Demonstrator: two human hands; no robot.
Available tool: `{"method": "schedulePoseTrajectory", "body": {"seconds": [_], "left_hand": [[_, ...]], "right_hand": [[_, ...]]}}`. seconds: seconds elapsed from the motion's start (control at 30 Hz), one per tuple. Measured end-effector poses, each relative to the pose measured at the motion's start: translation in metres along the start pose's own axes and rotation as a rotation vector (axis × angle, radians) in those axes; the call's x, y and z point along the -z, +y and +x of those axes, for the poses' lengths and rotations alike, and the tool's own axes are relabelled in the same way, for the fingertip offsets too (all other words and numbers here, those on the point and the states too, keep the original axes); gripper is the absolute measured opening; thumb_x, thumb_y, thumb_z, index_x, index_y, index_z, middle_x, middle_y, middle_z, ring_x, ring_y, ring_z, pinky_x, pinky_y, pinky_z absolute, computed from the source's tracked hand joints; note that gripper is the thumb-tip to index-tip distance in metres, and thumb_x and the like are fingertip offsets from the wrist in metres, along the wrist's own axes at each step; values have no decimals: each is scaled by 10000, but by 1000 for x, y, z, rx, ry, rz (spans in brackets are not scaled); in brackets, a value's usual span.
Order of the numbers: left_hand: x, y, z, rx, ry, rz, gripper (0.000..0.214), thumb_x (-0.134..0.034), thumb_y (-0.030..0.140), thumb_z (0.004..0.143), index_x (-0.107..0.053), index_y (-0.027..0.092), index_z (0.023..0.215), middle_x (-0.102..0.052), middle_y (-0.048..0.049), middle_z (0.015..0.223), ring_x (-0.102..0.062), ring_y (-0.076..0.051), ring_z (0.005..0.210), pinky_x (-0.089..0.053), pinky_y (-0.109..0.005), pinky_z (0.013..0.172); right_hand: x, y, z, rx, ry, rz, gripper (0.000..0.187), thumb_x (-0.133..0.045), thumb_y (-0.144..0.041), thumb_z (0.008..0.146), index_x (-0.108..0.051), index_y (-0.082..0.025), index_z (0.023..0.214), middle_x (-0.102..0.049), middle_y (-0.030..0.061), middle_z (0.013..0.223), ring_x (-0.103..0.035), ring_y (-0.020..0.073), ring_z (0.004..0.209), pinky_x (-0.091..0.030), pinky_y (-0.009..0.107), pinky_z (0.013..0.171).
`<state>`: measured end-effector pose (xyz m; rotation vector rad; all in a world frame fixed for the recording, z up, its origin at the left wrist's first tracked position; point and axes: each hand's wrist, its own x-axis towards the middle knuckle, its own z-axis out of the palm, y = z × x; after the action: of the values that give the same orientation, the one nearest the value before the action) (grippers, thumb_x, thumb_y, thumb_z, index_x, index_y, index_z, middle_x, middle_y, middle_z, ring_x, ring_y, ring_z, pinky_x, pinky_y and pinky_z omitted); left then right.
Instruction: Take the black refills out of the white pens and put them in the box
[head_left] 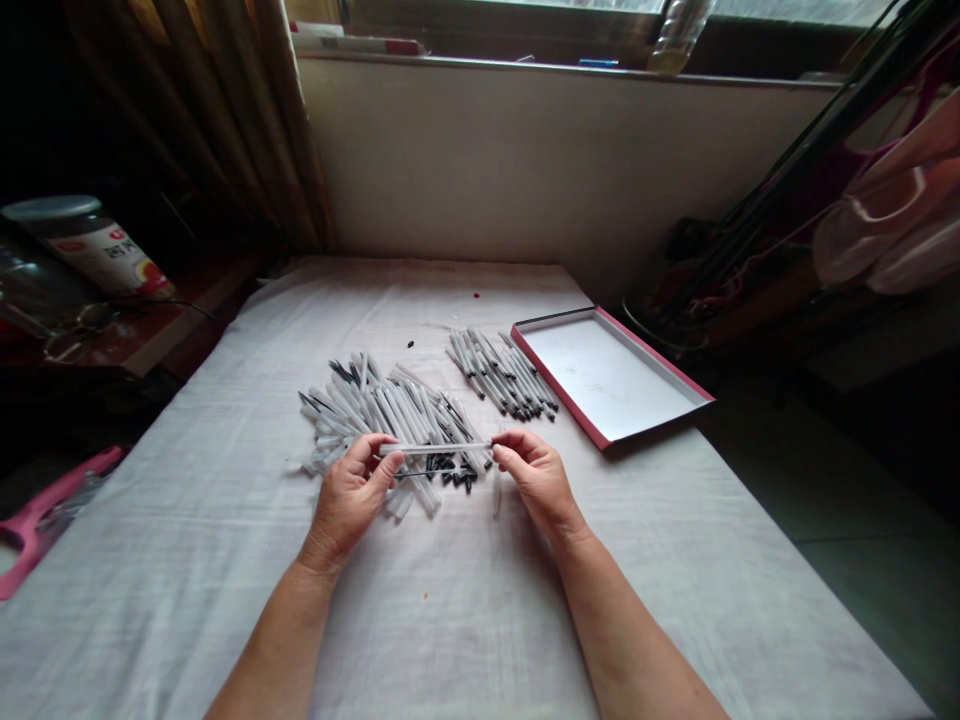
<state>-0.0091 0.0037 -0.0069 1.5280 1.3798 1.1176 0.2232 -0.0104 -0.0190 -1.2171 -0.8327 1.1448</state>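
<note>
My left hand [352, 492] and my right hand [534, 477] hold one clear pen barrel [435, 449] level between them, each pinching one end. A thin dark refill [420, 472] lies just below it, near my left fingers. Under and behind my hands lies a loose heap of clear pen barrels [390, 415] with small black caps [454, 470] scattered at its near edge. Further back lies a tidier bunch of pens with black tips [501, 372]. All of it rests on a table covered with white cloth [465, 590].
A shallow red-edged box lid [607, 372] lies open to the right of the pens. A pink tool [45, 510] sits at the left table edge. A jar [90, 245] stands on a low shelf at the left. A wall and window sill [525, 65] lie behind.
</note>
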Motion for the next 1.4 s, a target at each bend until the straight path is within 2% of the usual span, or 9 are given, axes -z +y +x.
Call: {"method": "schedulePoseTrajectory", "body": {"seconds": [0.1, 0.27, 0.47, 0.63, 0.93, 1.1, 1.17, 1.3, 1.4], "left_hand": [[1, 2, -1, 19, -31, 12, 396, -624, 567, 797, -618, 173, 831, -574, 23, 615, -530, -108, 498, -436, -214, 477], [-1, 1, -1, 12, -4, -46, 403, -682, 496, 767, -611, 195, 1025, -615, 11, 771, -572, -111, 572, -489, -225, 534], [2, -2, -1, 13, -50, -6, 346, -623, 516, 813, -622, 181, 899, -599, 17, 651, -556, -113, 514, -439, -213, 479], [1, 0, -1, -15, -27, -8, 376, -673, 461, 775, -620, 191, 1029, -629, 5, 749, -565, -111, 552, -452, -216, 507], [6, 6, -1, -30, -90, 125, 519, -515, 632, 833, -526, 181, 575, -426, 44, 444, -380, -84, 417, -315, -208, 426], [10, 7, -1, 92, -85, 118, 649, -426, 702, 842, -440, 190, 444, -396, 24, 370, -359, -80, 365, -317, -215, 404], [10, 9, -1, 127, -53, 82, 610, -486, 705, 807, -536, 171, 516, -467, 14, 416, -413, -87, 389, -352, -210, 417], [5, 15, 0, 138, -26, -100, 536, -707, 613, 668, -656, 170, 965, -633, -2, 726, -518, -93, 483, -424, -210, 450], [3, 18, 0, 142, -77, -162, 502, -764, 535, 635, -635, 181, 967, -603, 22, 703, -510, -87, 488, -396, -194, 437]], "right_hand": [[0, -1, 0, -7, 6, 6, 171, -758, -303, 593, -715, -192, 716, -676, -11, 659, -547, 112, 568, -452, 247, 572], [1, 1, 1, -9, -1, 11, 172, -761, -304, 598, -711, -193, 718, -670, -10, 659, -548, 112, 569, -450, 249, 575], [2, 4, 1, 4, -15, -1, 181, -755, -312, 619, -707, -196, 749, -670, -10, 672, -559, 121, 589, -458, 258, 590], [0, 3, 0, -4, -14, 3, 183, -753, -313, 612, -708, -191, 740, -662, -13, 648, -553, 119, 580, -453, 254, 578], [-4, 2, -3, 29, 15, 23, 174, -758, -302, 608, -713, -195, 737, -665, -16, 649, -536, 111, 566, -457, 253, 581], [-8, 5, -5, 51, -6, 21, 169, -762, -311, 626, -706, -197, 738, -669, -11, 666, -541, 117, 578, -459, 257, 589], [-9, 5, -6, 47, -19, 14, 180, -761, -321, 634, -707, -197, 753, -666, -10, 667, -543, 120, 580, -458, 258, 585], [-10, 6, -6, 20, -16, 9, 207, -760, -349, 637, -699, -197, 764, -646, -15, 646, -540, 123, 574, -459, 259, 574], [-11, 8, -6, 9, 4, 14, 218, -759, -361, 635, -692, -194, 758, -642, -13, 647, -538, 122, 568, -454, 259, 563]]}}
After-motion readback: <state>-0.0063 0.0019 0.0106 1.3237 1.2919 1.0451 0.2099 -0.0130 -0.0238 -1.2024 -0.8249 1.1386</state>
